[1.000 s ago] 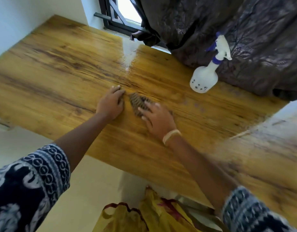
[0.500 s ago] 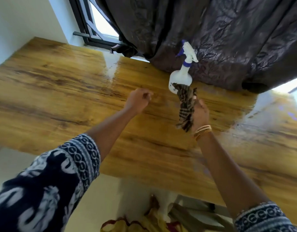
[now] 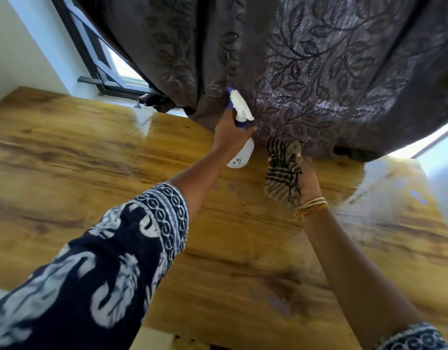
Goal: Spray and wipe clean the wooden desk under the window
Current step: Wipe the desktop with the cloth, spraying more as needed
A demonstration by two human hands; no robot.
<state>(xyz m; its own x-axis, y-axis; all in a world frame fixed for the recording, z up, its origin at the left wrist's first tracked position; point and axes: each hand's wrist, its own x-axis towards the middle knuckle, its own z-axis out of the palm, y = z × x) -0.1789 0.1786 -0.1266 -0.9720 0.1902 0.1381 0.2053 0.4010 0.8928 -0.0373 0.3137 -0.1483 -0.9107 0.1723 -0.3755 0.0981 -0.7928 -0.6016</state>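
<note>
The left hand (image 3: 229,137) has reached and now grips the spray bottle (image 3: 239,137); the right hand (image 3: 307,184) clutches the bunched cloth (image 3: 283,170).

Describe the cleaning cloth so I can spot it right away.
Start at the dark leaf-patterned curtain hanging over the far edge of the wooden desk. Just below its hem, the right hand grips the cloth, bunched and dark-striped, unlike the smooth white spray bottle beside it.

Both arms reach forward, sleeves patterned dark blue and white. The left hand (image 3: 230,137) curls its fingers around the neck of the spray bottle (image 3: 239,137). The right hand (image 3: 307,183), bangles at its wrist, is raised beside it, gripping the bunched striped cloth (image 3: 283,170).
</note>
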